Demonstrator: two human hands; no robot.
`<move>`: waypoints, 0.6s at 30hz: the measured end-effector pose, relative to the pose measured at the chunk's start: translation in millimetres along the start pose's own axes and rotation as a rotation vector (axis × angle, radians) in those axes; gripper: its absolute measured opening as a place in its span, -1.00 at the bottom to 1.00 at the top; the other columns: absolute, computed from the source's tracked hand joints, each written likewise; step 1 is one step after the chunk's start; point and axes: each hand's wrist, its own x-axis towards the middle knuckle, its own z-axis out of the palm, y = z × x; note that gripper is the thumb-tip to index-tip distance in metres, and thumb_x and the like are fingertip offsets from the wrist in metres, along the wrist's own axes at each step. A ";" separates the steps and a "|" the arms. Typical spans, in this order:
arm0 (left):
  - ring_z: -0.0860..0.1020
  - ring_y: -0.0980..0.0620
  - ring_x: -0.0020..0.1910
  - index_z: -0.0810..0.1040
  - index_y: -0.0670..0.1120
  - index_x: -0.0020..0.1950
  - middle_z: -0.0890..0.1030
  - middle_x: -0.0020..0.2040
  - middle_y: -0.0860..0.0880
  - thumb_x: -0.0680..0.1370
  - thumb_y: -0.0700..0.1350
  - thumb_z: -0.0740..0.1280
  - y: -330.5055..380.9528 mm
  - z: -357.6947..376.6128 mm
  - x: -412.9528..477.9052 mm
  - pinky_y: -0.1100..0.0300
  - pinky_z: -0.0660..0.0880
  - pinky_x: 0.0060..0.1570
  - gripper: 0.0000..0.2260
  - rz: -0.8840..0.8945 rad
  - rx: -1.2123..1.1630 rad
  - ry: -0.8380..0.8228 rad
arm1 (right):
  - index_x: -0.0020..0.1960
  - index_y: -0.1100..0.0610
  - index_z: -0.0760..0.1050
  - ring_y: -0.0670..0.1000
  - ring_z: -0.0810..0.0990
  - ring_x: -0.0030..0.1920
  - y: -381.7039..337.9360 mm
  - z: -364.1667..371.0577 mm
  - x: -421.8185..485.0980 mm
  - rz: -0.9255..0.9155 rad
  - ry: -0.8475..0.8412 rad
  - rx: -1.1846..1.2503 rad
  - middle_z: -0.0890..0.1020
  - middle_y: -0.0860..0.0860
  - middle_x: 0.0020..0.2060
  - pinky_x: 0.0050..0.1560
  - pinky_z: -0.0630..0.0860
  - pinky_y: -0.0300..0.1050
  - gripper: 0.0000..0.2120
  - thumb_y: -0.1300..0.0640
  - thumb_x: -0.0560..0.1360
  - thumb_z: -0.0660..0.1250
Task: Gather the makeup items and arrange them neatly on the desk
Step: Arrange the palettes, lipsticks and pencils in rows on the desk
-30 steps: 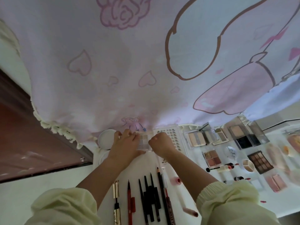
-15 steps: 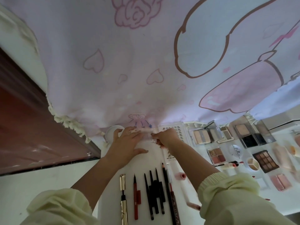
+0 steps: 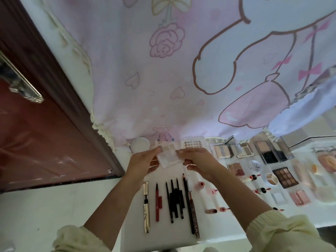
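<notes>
Both hands hold one small clear-cased pale eyeshadow palette [image 3: 169,155] just above the white desk [image 3: 163,239]. My left hand [image 3: 143,160] grips its left edge and my right hand [image 3: 197,159] grips its right edge. Below them lies a row of pens and pencils: a gold mascara [image 3: 146,206], a red liner [image 3: 157,202], several black pencils [image 3: 175,199]. To the right sit several open palettes, among them a beige one [image 3: 221,151], a brown one [image 3: 285,177] and a pink one [image 3: 236,168].
A white round jar [image 3: 140,144] and a white palette with small pans [image 3: 193,143] stand at the back by a pink cartoon curtain [image 3: 181,79]. A dark red door [image 3: 45,133] is at left. Small lip tubes [image 3: 211,210] lie right of the pencils.
The hands have lifted the small palette off the back of the desk and drawn it toward me. The camera has tilted up, showing more curtain and door.
</notes>
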 end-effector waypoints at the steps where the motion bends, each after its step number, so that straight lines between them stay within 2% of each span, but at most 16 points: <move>1: 0.63 0.10 -0.24 0.65 -0.15 -0.03 0.70 -0.19 -0.04 0.49 -0.07 0.43 -1.3 -1.6 -3.0 0.29 0.53 -0.26 -0.84 0.027 -0.008 -0.022 | 0.08 0.17 0.65 -0.07 0.54 -0.30 1.8 0.8 -4.9 -0.012 -0.009 -0.013 0.63 0.03 -0.22 -0.27 0.49 -0.24 -0.78 0.10 0.47 0.45; 3: 0.64 0.06 -0.14 0.66 -0.19 0.01 0.70 -0.08 -0.10 0.49 -0.09 0.43 -3.3 -5.2 -13.7 0.30 0.54 -0.20 -0.80 0.084 -0.018 -0.064 | 0.07 0.12 0.65 -0.07 0.58 -0.24 6.2 0.8 -17.6 -0.021 -0.040 -0.021 0.67 0.02 -0.16 -0.21 0.51 -0.21 -0.76 0.01 0.49 0.42; 5: 0.65 0.02 -0.05 0.67 -0.18 0.05 0.70 -0.03 -0.10 0.49 -0.08 0.41 -3.1 -6.7 -23.6 0.27 0.55 -0.07 -0.78 0.154 -0.009 -0.125 | 0.08 0.16 0.63 -0.05 0.62 -0.19 9.4 0.2 -28.8 -0.016 -0.104 -0.032 0.69 0.05 -0.12 -0.18 0.52 -0.20 -0.69 -0.05 0.49 0.42; 8: 0.63 0.02 0.04 0.66 -0.12 0.12 0.70 0.03 -0.06 0.50 -0.12 0.38 -0.3 -8.4 -34.5 0.28 0.54 0.02 -0.78 0.259 0.033 -0.207 | 0.10 0.22 0.60 -0.02 0.62 -0.19 11.9 -2.9 -38.6 -0.071 -0.150 0.074 0.68 0.12 -0.11 -0.20 0.52 -0.24 -0.73 0.09 0.48 0.44; 12: 0.62 0.18 0.04 0.62 -0.12 0.16 0.70 0.01 0.03 0.49 -0.31 0.37 10.8 -9.0 -46.2 0.40 0.49 0.01 -0.73 0.391 0.089 -0.318 | 0.10 0.21 0.60 0.03 0.65 -0.16 8.9 -7.2 -45.3 -0.157 -0.166 0.181 0.68 0.16 -0.11 -0.14 0.57 -0.22 -0.73 0.27 0.40 0.45; 14: 0.62 0.17 0.07 0.60 -0.14 0.18 0.69 0.01 0.04 0.47 -0.36 0.37 15.5 -9.2 -47.3 0.40 0.49 0.03 -0.69 0.426 0.133 -0.355 | 0.11 0.23 0.60 0.06 0.67 -0.14 6.8 -7.8 -46.5 -0.184 -0.154 0.192 0.68 0.18 -0.10 -0.10 0.60 -0.20 -0.74 0.36 0.42 0.41; 18: 0.61 0.11 0.14 0.62 -0.17 0.18 0.69 0.05 0.00 0.44 -0.34 0.42 16.8 -11.0 -44.1 0.36 0.48 0.12 -0.69 0.446 0.191 -0.338 | 0.05 0.24 0.64 0.12 0.69 -0.08 0.2 -7.7 -49.6 -0.237 -0.125 0.198 0.69 0.23 -0.07 -0.02 0.61 -0.15 -0.75 0.44 0.42 0.37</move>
